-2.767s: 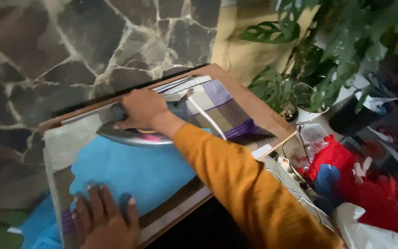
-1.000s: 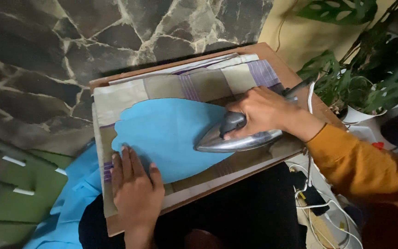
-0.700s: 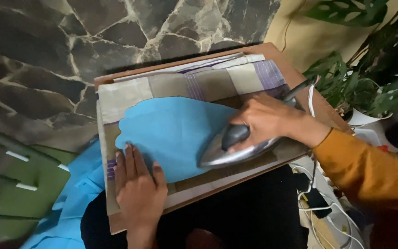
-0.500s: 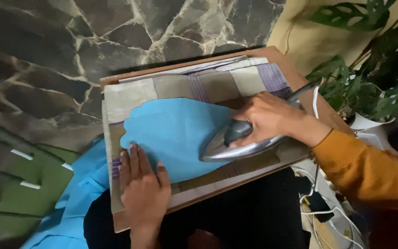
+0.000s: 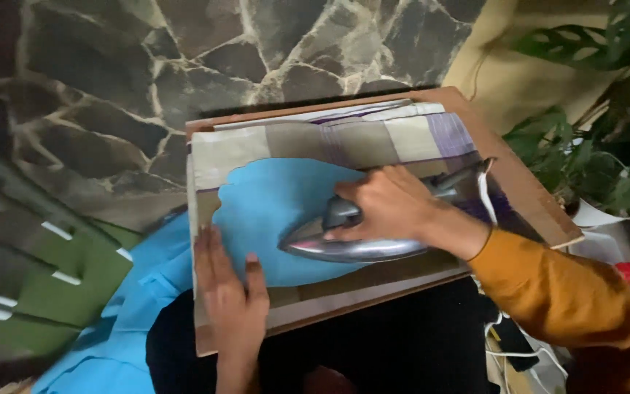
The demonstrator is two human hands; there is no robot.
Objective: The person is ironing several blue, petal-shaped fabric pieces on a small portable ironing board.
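The right hand (image 5: 391, 208) is closed around the dark handle of a metal clothes iron (image 5: 362, 237), which sits flat on a light blue cloth (image 5: 278, 204) at the centre of the frame, its pointed nose aimed left. The left hand (image 5: 229, 288) lies open, palm down and fingers together, pinning the cloth's near edge at lower centre. The blue cloth spreads over a striped beige and purple padding cloth (image 5: 373, 138) that covers a wooden board (image 5: 526, 197); the rest of the blue fabric spills off the board's left edge toward the lower left.

To press well here, the flat hand should hold the fabric taut just ahead of the nose, fingers well clear of the hot soleplate, while the iron glides in smooth, even strokes — no lingering in one spot. The white cord (image 5: 486, 208) trails off right, probably to a socket out of view, and is best kept behind the iron. Potted plants (image 5: 592, 160) stand at right.
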